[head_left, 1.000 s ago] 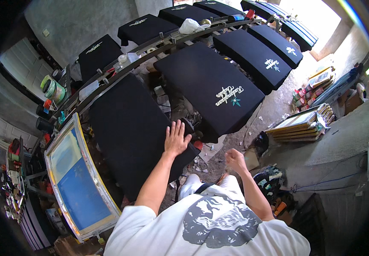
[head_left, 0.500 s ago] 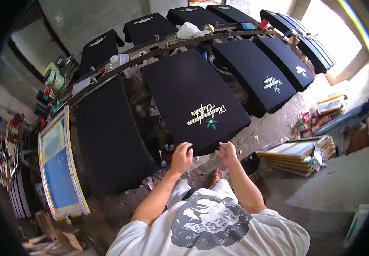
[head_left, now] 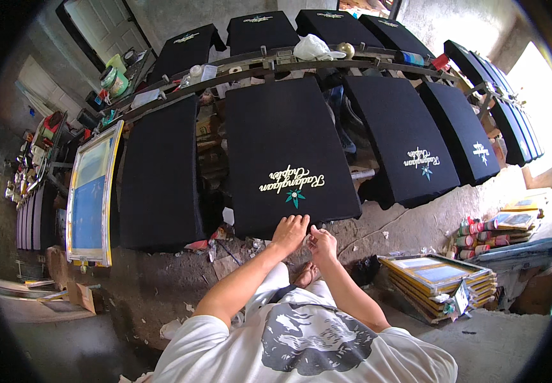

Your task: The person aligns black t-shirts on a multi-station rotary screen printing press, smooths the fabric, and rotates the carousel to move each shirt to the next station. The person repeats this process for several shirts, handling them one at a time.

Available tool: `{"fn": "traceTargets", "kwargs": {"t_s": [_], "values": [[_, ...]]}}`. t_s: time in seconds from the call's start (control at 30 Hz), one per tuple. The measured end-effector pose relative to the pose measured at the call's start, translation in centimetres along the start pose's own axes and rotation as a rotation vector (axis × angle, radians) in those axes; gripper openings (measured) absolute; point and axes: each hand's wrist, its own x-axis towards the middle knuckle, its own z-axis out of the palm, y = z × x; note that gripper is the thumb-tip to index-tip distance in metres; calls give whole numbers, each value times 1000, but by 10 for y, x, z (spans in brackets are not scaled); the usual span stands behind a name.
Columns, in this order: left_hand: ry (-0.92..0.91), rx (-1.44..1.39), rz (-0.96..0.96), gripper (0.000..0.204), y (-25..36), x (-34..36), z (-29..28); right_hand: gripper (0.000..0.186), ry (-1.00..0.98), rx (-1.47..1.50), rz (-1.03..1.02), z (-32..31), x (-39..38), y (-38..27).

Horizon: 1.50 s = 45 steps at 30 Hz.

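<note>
Cloth [head_left: 290, 150]: straight ahead, long axis pointing away | left hand [head_left: 290, 232]: nearer, at near edge | right hand [head_left: 322, 244]: curled alongside (either grip: cannot tell)

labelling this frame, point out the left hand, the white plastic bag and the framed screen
Left hand [head_left: 290, 235]: head view, on the back of the hand.
White plastic bag [head_left: 311, 48]: head view, on its crumpled middle.
Framed screen [head_left: 90, 212]: head view, on its blue lower area.
</note>
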Motion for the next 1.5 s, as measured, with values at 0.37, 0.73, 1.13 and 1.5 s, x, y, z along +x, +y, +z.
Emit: {"fn": "traceTargets", "kwargs": {"t_s": [0.37, 0.73, 1.13, 1.5], "values": [[505, -272, 99, 56, 5, 63, -197, 14, -365, 169, -188, 111, -98, -132], [-315, -647, -24, 55, -47, 27, -122, 23, -178, -1240, -168, -28, 32, -116], [246, -826, -1003, 37, -153, -101, -8, 31, 173, -133, -78, -86, 99, -112], [736, -472, -1383, 41, -146, -128, 27, 123, 220, -52, 155, -164, 132, -122]]}}
